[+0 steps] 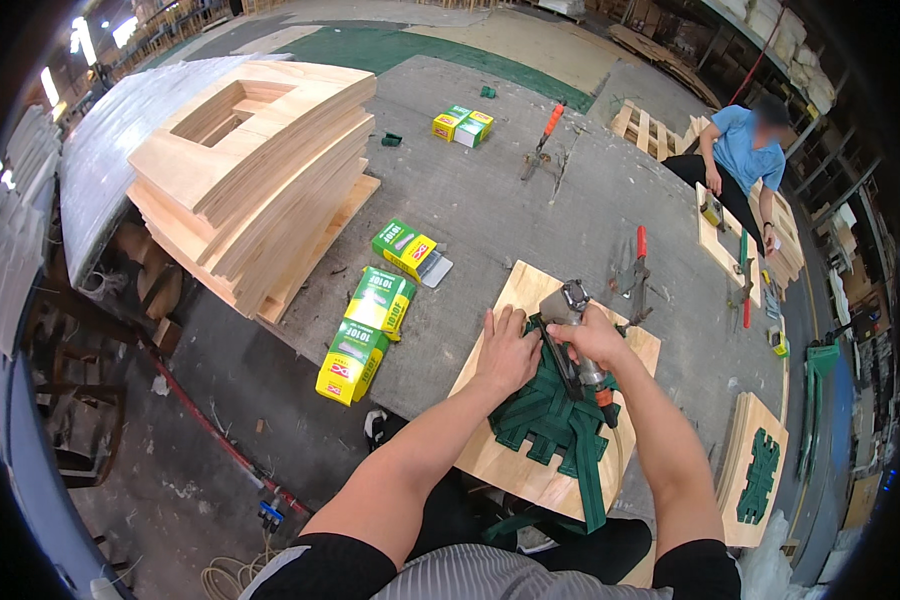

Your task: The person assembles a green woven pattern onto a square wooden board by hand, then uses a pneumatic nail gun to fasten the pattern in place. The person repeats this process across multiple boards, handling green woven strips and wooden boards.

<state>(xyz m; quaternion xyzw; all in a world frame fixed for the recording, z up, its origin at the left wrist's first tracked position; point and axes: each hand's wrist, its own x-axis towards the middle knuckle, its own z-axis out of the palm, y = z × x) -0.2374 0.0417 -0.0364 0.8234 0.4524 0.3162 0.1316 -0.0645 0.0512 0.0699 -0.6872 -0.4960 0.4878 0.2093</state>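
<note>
A pale plywood panel (483, 449) lies at the table's near edge, with dark green webbing straps (545, 408) woven across its middle. One strap end (589, 480) hangs past the front edge. My right hand (592, 340) is wrapped round the grip of a staple gun (567, 303), grey and black with an orange fitting at its hose end. The gun's nose points at the far part of the webbing. Beside it, my left hand (508, 352) presses on the panel, its fingers bent at a green strap. Its fingertips are partly hidden.
A tall stack of plywood frames (260, 150) stands at left. Green-yellow staple boxes (352, 358) line the left edge; another box (462, 125) is farther back. Red-handled pliers (638, 262) and orange-handled pliers (548, 135) lie beyond the panel. A co-worker (750, 150) in blue works at far right.
</note>
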